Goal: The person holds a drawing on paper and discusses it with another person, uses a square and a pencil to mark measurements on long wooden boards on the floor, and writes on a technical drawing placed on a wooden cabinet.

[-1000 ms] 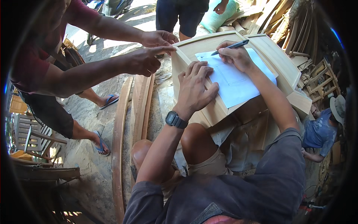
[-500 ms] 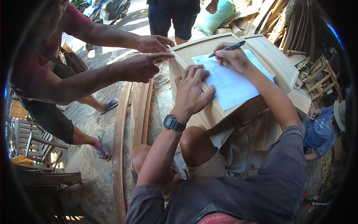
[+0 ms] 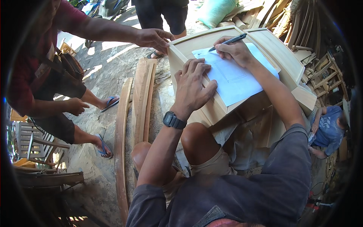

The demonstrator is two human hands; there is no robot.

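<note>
A white sheet of paper (image 3: 245, 85) with a drawn rectangular outline lies on a pale wooden furniture piece (image 3: 198, 41) in front of me. My right hand (image 3: 236, 53) grips a dark pen (image 3: 239, 38) with its tip close to the paper's upper part; whether it touches, I cannot tell. Fingers spread, my left hand (image 3: 191, 85) rests over the paper's left edge and the wood beside it. At the wood's far left corner is another person's hand (image 3: 154, 39).
A person in a maroon shirt (image 3: 81, 22) stands at the left, the other hand (image 3: 76, 106) lowered. Long wooden boards (image 3: 141, 102) lie on the ground left of my knees. Wood scraps (image 3: 325, 81) and a pale green sack (image 3: 217, 13) are beyond. Someone in blue (image 3: 327, 126) is at the right.
The co-worker's pointing hand has dropped back from the wood's corner to the left. My right hand and pen have shifted slightly left and up. My left hand stays on the paper's edge.
</note>
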